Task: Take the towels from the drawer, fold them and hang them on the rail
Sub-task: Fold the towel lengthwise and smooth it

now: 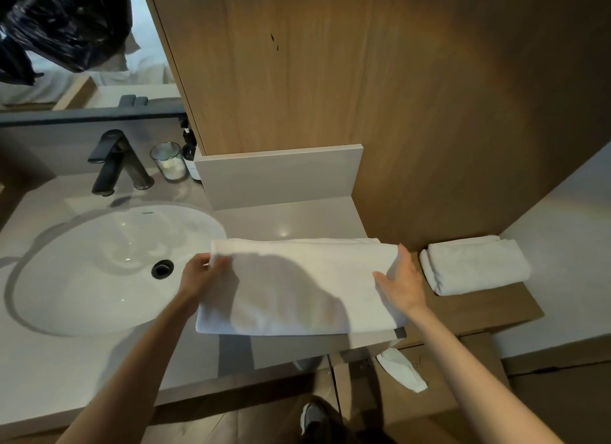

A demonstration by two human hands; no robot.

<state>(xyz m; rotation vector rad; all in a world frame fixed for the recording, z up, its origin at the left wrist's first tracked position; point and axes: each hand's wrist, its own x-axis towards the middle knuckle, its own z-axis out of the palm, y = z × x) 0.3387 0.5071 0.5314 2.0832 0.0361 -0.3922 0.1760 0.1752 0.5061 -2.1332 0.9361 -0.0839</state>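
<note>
Right of the sink (99,262), the left hand (201,273) pinches the white towel (297,285) at its left edge; the right hand (401,281), fingers straight, presses its right end.

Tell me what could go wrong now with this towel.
The left hand grips the towel at its end by the sink; that end may dip in and get wet. Its front edge lies near the front of the counter, so it could slide to the floor if the right hand lifts.
</note>
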